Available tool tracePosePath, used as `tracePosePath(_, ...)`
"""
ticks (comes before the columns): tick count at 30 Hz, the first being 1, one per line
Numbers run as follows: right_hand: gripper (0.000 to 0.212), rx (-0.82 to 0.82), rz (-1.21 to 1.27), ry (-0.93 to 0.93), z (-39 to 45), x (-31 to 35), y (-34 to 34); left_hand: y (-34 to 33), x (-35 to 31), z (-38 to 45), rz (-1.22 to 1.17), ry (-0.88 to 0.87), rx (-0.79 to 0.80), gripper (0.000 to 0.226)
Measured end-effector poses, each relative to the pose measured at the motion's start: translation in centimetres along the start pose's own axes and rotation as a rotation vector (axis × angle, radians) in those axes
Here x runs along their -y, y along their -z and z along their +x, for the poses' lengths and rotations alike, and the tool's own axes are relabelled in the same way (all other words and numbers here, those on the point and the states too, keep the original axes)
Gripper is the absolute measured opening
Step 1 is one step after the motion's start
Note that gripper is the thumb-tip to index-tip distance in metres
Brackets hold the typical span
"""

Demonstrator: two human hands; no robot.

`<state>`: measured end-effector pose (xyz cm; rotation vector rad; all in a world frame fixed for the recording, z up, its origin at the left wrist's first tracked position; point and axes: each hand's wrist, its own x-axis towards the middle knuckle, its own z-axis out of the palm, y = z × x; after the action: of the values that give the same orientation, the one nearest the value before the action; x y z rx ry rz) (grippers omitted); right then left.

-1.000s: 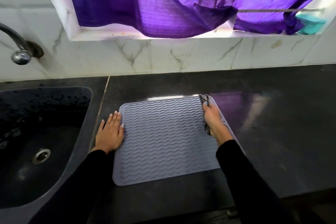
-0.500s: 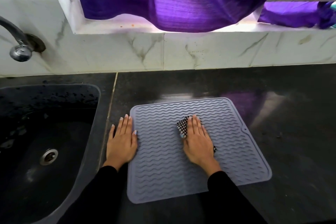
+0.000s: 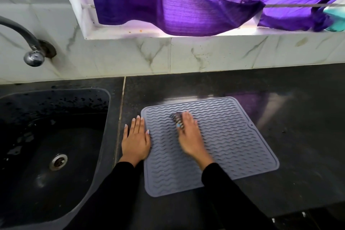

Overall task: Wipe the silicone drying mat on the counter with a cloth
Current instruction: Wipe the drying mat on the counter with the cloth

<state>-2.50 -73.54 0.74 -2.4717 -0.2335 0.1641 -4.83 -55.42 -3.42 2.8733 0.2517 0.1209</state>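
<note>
A grey silicone drying mat [image 3: 233,142] with wavy ridges lies flat on the dark counter [image 3: 298,117]. My left hand [image 3: 136,140] rests flat, fingers apart, on the counter, its thumb side touching the mat's left edge. My right hand [image 3: 189,136] presses a small dark checked cloth [image 3: 177,118] onto the mat's upper left part. Most of the cloth is hidden under the palm; only its far end shows beyond my fingers. The hand and cloth are blurred.
A dark sink [image 3: 46,145] with a metal drain [image 3: 58,161] lies left of the mat, under a curved tap [image 3: 31,50]. A marble tiled wall [image 3: 186,56] runs behind the counter. Purple fabric [image 3: 205,0] hangs in the window above. The counter's front edge is near my sleeves.
My right hand has swept the cloth leftward from the mat's right edge across its middle to the upper left part. My left hand has stayed at the mat's left edge.
</note>
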Motion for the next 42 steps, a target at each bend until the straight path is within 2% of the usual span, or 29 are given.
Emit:
tracePosePath(2, 0.064, -0.031, -0.359, 0.145, -1.5, 0.5, -2.2, -0.2, 0.1, 0.1, 0.006, -0.001, -0.017, 0.084)
tracePosePath(4, 0.064, -0.097, -0.514, 0.174, -1.8, 0.3, -3.7, -0.4, 0.2, 0.1, 0.018, -0.003, -0.025, 0.081)
tracePosePath(8, 0.065, -0.066, -0.537, 0.153, -1.0, -0.2, -3.9, -0.6, 0.2, 0.1, 0.033, -0.01, -0.033, 0.077)
tracePosePath(12, 0.064, -0.001, -0.421, 0.189, -0.4, -0.1, -2.8, -0.4, 0.1, 0.0, 0.039, -0.013, -0.031, 0.075)
tracePosePath(16, 0.055, 0.132, -0.102, 0.079, 0.8, -0.2, -1.4, 0.0, 0.2, -0.1, 0.011, -0.016, -0.009, 0.079)
tracePosePath(17, 0.051, 0.146, 0.096, -0.007, 1.1, 0.0, -0.9, 0.2, 0.3, -0.1, 0.004, -0.019, -0.001, 0.081)
tracePosePath(19, 0.041, 0.101, 0.643, -0.25, 1.5, 1.1, 0.2, 0.5, 0.4, 0.0, -0.008, -0.029, 0.02, 0.086)
tracePosePath(20, 0.037, 0.054, 0.848, -0.345, 1.6, 1.6, 0.4, 0.6, 0.5, 0.1, -0.006, -0.035, 0.036, 0.088)
tracePosePath(21, 0.037, -0.01, 0.953, -0.391, 1.5, 2.1, 0.4, 0.8, 0.5, 0.2, 0.002, -0.045, 0.046, 0.089)
tracePosePath(23, 0.04, -0.104, 0.846, -0.341, 0.8, 3.4, -0.3, 0.9, 0.6, 0.3, 0.022, -0.064, 0.059, 0.091)
tracePosePath(28, 0.061, -0.075, -0.181, 0.032, -3.2, 4.8, -5.7, 1.0, 0.8, 0.5, 0.083, -0.11, 0.064, 0.087)
tracePosePath(30, 0.066, -0.097, -0.4, 0.074, -4.0, 4.8, -6.9, 1.1, 0.8, 0.6, 0.103, -0.117, 0.081, 0.078)
tracePosePath(33, 0.064, -0.118, -0.459, 0.069, -3.9, 4.5, -7.6, 1.0, 1.1, 0.8, 0.111, -0.149, 0.09, 0.081)
tracePosePath(37, 0.066, -0.059, -0.439, 0.081, -3.7, 4.6, -6.6, 0.9, 1.2, 1.6, 0.121, -0.296, 0.074, 0.082)
tracePosePath(40, 0.063, -0.027, -0.301, 0.143, -3.5, 4.3, -5.7, 0.6, 1.2, 1.4, 0.055, -0.27, 0.05, 0.083)
tracePosePath(42, 0.058, -0.025, -0.144, 0.107, -3.2, 4.1, -4.9, 0.6, 1.2, 1.2, 0.037, -0.254, 0.033, 0.082)
